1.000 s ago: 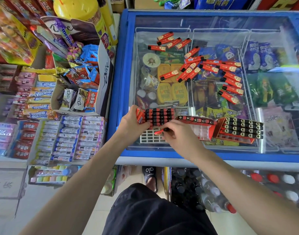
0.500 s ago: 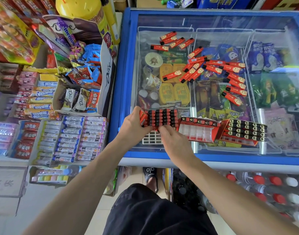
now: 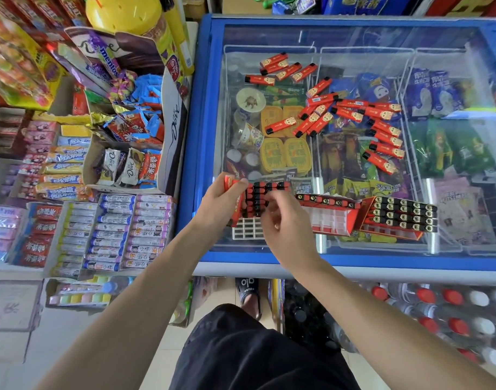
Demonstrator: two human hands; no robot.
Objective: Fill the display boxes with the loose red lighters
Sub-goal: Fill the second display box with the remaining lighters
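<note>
At the lower centre of the frame we hold the left display box (image 3: 258, 204) tilted on the glass lid of the blue chest freezer (image 3: 194, 136), our left hand (image 3: 223, 204) gripping its left end with the thumb across the top edge. The box's upper rows are full of lighters standing with black caps up, while its lowest rows show bare white slots. Our right hand (image 3: 286, 225) hovers over the box's right part with fingers curled loosely inward; they blur, and we cannot tell whether they pinch a lighter or hold nothing. Just right of this box lies the middle display box (image 3: 329, 216), with one row of lighters along its far edge and the rest of its white tray bare. Touching its right side, the right display box (image 3: 400, 216) is filled row upon row, apart from a strip along its near edge. The loose red lighters (image 3: 351, 114) lie scattered on the glass at the upper centre of the frame, well apart from the boxes. Shelves of sweets (image 3: 72, 170) fill the left of the frame.
</note>
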